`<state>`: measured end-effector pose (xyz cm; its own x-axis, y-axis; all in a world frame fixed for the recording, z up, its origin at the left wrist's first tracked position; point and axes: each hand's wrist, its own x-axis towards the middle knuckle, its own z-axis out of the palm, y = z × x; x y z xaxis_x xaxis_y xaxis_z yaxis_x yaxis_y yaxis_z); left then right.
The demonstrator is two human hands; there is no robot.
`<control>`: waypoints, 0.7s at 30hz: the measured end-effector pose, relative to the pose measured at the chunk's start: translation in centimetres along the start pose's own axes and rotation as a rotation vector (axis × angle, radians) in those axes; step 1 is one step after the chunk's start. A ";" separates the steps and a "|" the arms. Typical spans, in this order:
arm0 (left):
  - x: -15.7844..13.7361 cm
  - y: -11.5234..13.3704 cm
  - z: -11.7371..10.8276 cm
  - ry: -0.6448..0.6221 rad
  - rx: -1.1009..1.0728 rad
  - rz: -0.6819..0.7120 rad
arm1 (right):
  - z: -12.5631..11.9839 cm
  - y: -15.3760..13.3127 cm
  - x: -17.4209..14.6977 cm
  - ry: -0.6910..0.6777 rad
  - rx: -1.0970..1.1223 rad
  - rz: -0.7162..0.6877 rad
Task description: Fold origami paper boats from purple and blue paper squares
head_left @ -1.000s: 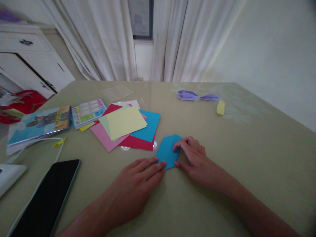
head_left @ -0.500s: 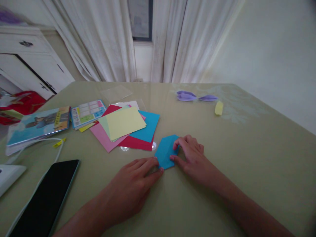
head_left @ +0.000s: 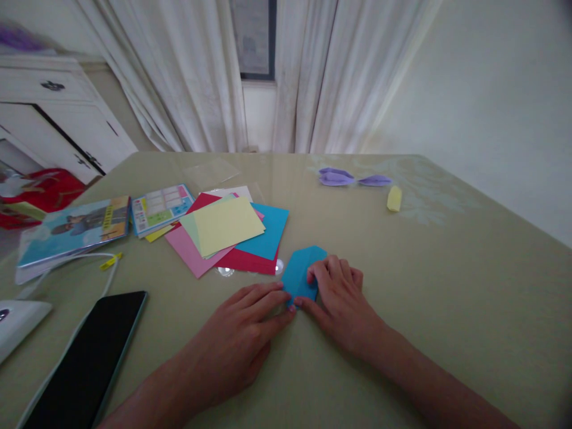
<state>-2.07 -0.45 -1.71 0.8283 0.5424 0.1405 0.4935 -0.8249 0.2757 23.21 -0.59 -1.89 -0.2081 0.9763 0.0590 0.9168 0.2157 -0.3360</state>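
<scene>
A folded piece of blue origami paper [head_left: 298,269] lies on the table in front of me, its far end cut off at slanted corners. My left hand [head_left: 252,316] grips its near left edge between the thumb and fingers. My right hand [head_left: 336,292] lies over its right side, fingers curled on the paper and thumb at the near edge, close to the left thumb. The right fingers cover part of the paper's right half.
Left of the paper is a pile of coloured sheets [head_left: 230,226], with a booklet [head_left: 74,229] and a printed packet [head_left: 161,208] beyond. A phone [head_left: 84,363] and white cable [head_left: 111,277] lie nearer. Purple folded paper [head_left: 336,177] and a yellow folded piece [head_left: 394,198] sit at the back right.
My right hand has slid left and nearer along the blue paper, its thumb now close to the left thumb. My left hand stays at the same edge. The view has tilted slightly.
</scene>
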 end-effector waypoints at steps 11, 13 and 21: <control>0.0 0.0 0.1 -0.008 -0.012 -0.006 | 0.8 -0.1 0.2 0.059 -0.106 -0.012; 0.1 0.1 0.1 -0.004 -0.008 -0.008 | 1.0 0.3 0.2 0.039 -0.130 -0.001; 0.0 -1.2 0.0 0.088 -0.046 -0.097 | -1.7 3.8 1.0 0.102 0.204 -0.157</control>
<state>-2.68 0.52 -2.01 0.7497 0.6327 0.1938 0.5555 -0.7609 0.3354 27.06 1.27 -1.52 -0.2969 0.9302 0.2159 0.7864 0.3665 -0.4973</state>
